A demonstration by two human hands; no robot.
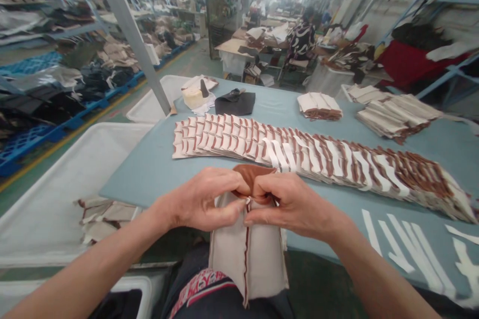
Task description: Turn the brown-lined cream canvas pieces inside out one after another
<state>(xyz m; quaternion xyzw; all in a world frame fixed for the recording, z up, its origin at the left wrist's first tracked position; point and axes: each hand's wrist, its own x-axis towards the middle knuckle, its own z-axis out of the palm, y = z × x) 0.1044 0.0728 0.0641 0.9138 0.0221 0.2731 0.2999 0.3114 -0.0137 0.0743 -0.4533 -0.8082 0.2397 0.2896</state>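
Observation:
A beige fabric piece (264, 259) with a brown seam down its middle hangs over the table's near edge, above my lap. Both hands pinch its upper end, where a brown flap (252, 177) folds open. My left hand (211, 199) grips the left side of the seam with thumb and bent fingers. My right hand (286, 204) holds the right side, its thumb close to my left thumb. A tiny white bit shows between the thumbs. Behind my hands a long overlapping row of beige and brown pieces (224, 134) lies on the table, with white strips (329, 157) across part of it.
Loose white strips (407, 239) lie on the blue table (138, 174) at right. Toward its back are a dark cloth (235, 103), a tape roll (192, 97) and stacked pieces (320, 104). White bins (93, 159) stand left, beside a metal post (129, 30). A person (301, 40) sits farther back.

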